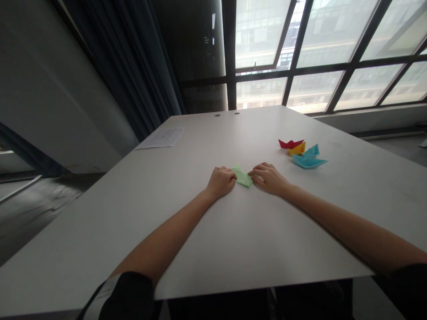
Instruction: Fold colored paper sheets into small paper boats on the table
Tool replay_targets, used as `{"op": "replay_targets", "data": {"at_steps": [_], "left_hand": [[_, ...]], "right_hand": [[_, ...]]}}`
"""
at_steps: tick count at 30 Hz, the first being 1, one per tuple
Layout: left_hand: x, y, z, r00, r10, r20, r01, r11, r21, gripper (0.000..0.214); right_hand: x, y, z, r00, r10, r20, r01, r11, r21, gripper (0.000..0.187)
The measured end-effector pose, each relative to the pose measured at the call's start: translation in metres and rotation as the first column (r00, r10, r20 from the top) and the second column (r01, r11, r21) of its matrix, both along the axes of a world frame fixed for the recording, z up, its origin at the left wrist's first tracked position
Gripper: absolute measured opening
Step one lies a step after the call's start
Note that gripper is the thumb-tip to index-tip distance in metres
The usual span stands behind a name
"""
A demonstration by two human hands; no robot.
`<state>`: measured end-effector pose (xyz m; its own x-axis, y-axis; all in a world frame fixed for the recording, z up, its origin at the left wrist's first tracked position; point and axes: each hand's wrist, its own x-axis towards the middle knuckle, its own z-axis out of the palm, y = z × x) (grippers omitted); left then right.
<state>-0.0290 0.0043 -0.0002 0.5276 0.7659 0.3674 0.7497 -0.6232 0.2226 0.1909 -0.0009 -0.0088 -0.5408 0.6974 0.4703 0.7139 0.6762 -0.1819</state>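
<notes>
A small piece of folded light green paper (243, 178) lies low on the white table between my two hands. My left hand (222, 181) is closed at its left edge, the thumb and curled fingers pinching it. On the other side, my right hand (266, 178) has its fingers bent and the fingertips on the paper's right edge. A pointed flap stands out at the paper's upper left. The fingertips hide part of both edges.
To the right sit folded paper boats: a red one (289, 144), a yellow one (296, 149) and light blue ones (308, 162). A printed sheet (162, 138) lies at the far left of the white table (200, 249). Windows and a dark blue curtain stand behind.
</notes>
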Motion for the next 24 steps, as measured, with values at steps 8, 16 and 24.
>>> {"op": "replay_targets", "data": {"at_steps": [8, 16, 24], "left_hand": [[0.0, 0.0, -0.001, 0.995, 0.013, -0.1, -0.008, 0.999, 0.054, 0.019], [0.006, -0.006, 0.0, 0.977, 0.049, -0.209, -0.022, 0.991, 0.129, 0.026], [0.007, -0.012, 0.007, 0.933, 0.159, -0.322, -0.091, 0.972, 0.214, 0.031]], "right_hand": [[-0.009, -0.008, 0.004, 0.986, 0.164, 0.028, -0.163, 0.986, -0.042, 0.022], [-0.011, -0.01, 0.005, 0.992, 0.116, 0.056, -0.113, 0.992, -0.062, 0.019], [-0.011, -0.011, 0.007, 0.996, 0.003, 0.088, 0.006, 0.994, -0.107, 0.027]]}}
